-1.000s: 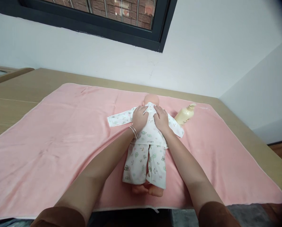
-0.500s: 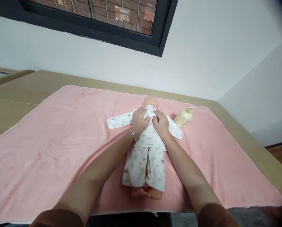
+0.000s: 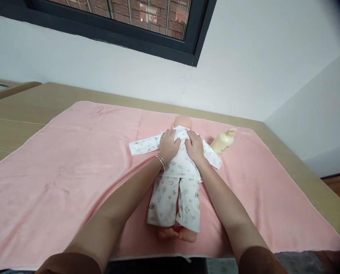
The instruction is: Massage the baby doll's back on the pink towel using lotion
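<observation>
A baby doll (image 3: 176, 192) in white printed pyjamas lies lengthwise on a pink towel (image 3: 72, 163), head away from me, bare feet near the front edge. My left hand (image 3: 168, 144), with a bracelet on the wrist, rests flat on the doll's upper body on the left side. Beside it, my right hand (image 3: 194, 146) lies flat on the right side. Both hands have their fingers stretched out over the shirt, thumbs close together near the neck. Neither hand grips anything.
A cream pump bottle (image 3: 222, 140) lies on the towel just right of the doll's sleeve. The towel covers a wooden table (image 3: 24, 102) that stands against a white wall below a dark-framed window (image 3: 147, 34). Floor shows at the far right.
Both hands stay on the doll's upper body, with only a slight shift of the fingers. The view has moved a little.
</observation>
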The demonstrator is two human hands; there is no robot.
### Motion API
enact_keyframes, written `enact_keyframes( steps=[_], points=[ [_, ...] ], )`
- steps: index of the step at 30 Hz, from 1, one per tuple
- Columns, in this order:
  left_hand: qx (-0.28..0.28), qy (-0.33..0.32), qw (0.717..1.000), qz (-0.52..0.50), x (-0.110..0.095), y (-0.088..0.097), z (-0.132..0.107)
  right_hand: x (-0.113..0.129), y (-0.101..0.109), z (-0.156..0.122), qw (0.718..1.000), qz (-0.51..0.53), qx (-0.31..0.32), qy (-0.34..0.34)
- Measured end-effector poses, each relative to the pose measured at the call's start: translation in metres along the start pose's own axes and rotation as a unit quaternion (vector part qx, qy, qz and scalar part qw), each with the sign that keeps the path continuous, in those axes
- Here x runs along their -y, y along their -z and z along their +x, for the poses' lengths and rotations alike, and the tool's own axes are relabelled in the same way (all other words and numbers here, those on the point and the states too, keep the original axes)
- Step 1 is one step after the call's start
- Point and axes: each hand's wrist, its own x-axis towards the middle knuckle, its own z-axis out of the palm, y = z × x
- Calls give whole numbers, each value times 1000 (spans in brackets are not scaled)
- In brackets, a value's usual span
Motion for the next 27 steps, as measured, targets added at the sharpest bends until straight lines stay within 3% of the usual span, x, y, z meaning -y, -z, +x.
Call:
enact_keyframes(
  steps=[16, 20, 27],
  points=[
    [-1, -14, 1000, -7, -1, 4, 1, 0, 4, -1, 999, -4, 10, 32],
    [-20, -27, 999, -3, -3, 6, 0, 7, 7, -6, 997, -10, -27, 69],
    [-60, -22, 997, 41, -8, 9, -5, 11, 4, -14, 989, -30, -123, 73]
  ],
)
